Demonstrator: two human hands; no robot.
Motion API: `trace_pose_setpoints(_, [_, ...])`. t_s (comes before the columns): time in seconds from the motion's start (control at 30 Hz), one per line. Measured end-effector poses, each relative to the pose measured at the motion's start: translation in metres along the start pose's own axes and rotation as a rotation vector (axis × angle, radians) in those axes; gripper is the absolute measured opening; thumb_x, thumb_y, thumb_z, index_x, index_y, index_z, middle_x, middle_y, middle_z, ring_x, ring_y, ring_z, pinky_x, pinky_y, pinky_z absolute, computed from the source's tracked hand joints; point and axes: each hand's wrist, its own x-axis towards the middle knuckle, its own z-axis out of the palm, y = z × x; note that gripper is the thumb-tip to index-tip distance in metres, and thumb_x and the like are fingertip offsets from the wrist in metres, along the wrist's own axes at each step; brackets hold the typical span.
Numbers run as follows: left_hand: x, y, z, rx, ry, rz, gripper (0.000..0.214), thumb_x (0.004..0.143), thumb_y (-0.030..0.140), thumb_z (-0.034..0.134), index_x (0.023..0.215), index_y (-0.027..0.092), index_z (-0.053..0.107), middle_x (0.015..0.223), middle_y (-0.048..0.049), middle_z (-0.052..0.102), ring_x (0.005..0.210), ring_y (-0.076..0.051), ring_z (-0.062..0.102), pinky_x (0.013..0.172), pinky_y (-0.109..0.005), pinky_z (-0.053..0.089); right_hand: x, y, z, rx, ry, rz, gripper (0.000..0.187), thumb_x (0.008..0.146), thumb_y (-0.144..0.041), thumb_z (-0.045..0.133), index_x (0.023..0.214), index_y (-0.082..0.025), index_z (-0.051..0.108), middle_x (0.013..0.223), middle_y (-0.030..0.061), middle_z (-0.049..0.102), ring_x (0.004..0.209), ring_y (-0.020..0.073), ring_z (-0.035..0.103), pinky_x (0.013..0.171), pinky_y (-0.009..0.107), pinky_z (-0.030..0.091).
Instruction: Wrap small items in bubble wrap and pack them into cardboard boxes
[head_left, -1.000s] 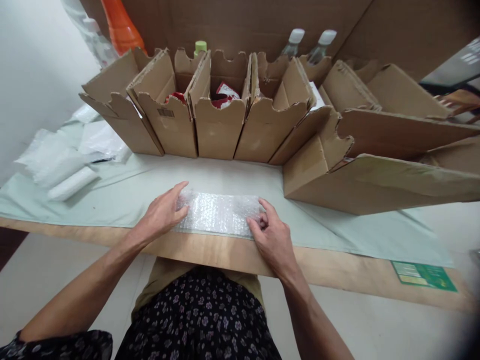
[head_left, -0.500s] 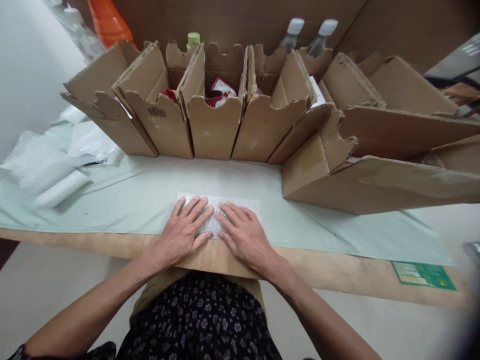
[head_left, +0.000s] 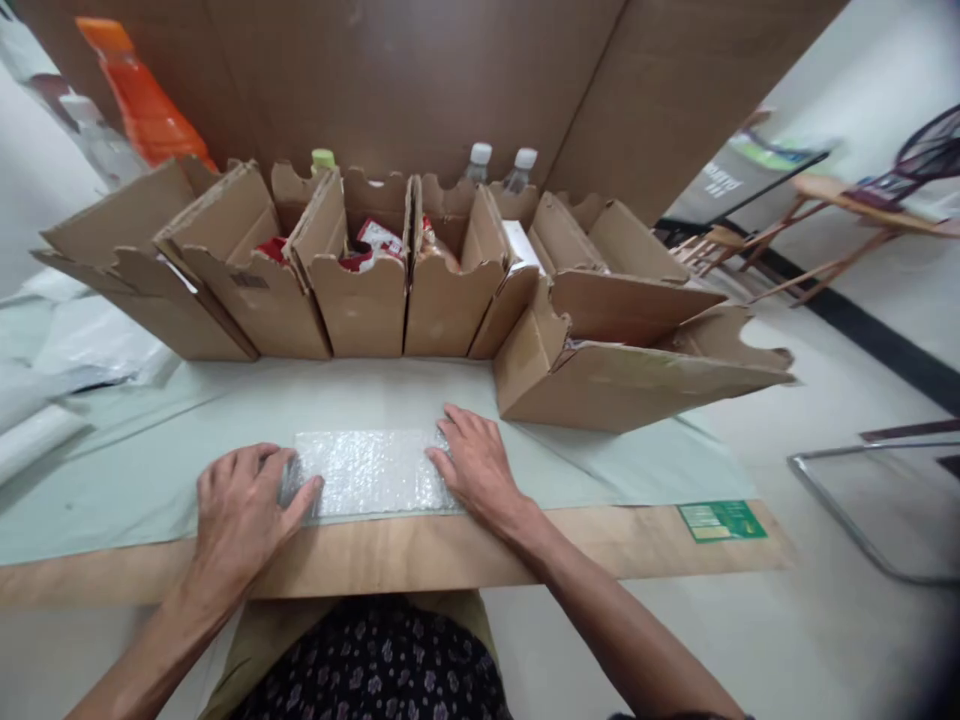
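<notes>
A flat rectangle of clear bubble wrap (head_left: pixel 375 470) lies on the pale green cloth near the table's front edge. At its left end is my left hand (head_left: pixel 246 500), fingers bent and thumb held apart from them, touching the sheet's edge. My right hand (head_left: pixel 480 462) rests on the opposite end, its fingers stretched out and the thumb on the wrap. Both hands look open. What lies under the right palm is hidden.
Several open cardboard boxes (head_left: pixel 366 315) line the back, some holding red-and-white packets (head_left: pixel 379 240). Another box (head_left: pixel 600 385) sits angled at right. Plastic packaging (head_left: pixel 97 335) lies at left. A green card (head_left: pixel 721 521) is on the wooden edge; an orange bottle (head_left: pixel 146 110) stands behind.
My hands have moved apart from the middle of the bubble wrap to its two ends, uncovering its centre. The view has shifted, showing more floor and furniture at right.
</notes>
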Motion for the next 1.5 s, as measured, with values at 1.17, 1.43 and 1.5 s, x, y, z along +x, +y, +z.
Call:
trace_pose_setpoints(1.17, [0.021, 0.048, -0.016, -0.640, -0.520, -0.192, 0.049, 0.089, 0.021, 0.063, 0.138, 0.018, 0.065, 0.104, -0.0079, 0.080, 0.084, -0.023, 0.073, 0.086, -0.040, 0.058, -0.064, -0.044, -0.011, 0.145, 0.119, -0.363, 0.036, 0.097, -0.009, 0.057, 0.130, -0.020, 0.066, 0.134, 0.0128, 0.072, 0.125, 0.0290, 0.064, 0.098, 0.046, 0.055])
trace_pose_setpoints(1.43, [0.014, 0.050, -0.016, -0.435, -0.127, 0.036, 0.046, 0.095, 0.028, 0.069, 0.137, 0.011, 0.063, 0.119, -0.0179, 0.073, 0.109, -0.031, 0.069, 0.096, -0.048, 0.056, -0.033, -0.035, 0.008, -0.082, 0.039, -0.473, 0.023, 0.102, -0.012, 0.054, 0.115, -0.017, 0.072, 0.130, 0.0118, 0.075, 0.122, 0.0292, 0.066, 0.092, 0.044, 0.047])
trace_pose_setpoints(1.5, [0.007, 0.048, -0.025, -0.465, -0.040, 0.153, 0.043, 0.096, 0.033, 0.070, 0.132, 0.012, 0.064, 0.131, -0.0196, 0.069, 0.121, -0.034, 0.063, 0.102, -0.050, 0.052, -0.034, -0.035, 0.005, -0.001, 0.022, -0.452, 0.024, 0.103, -0.012, 0.052, 0.115, -0.017, 0.072, 0.124, 0.0107, 0.078, 0.114, 0.0266, 0.069, 0.092, 0.042, 0.047])
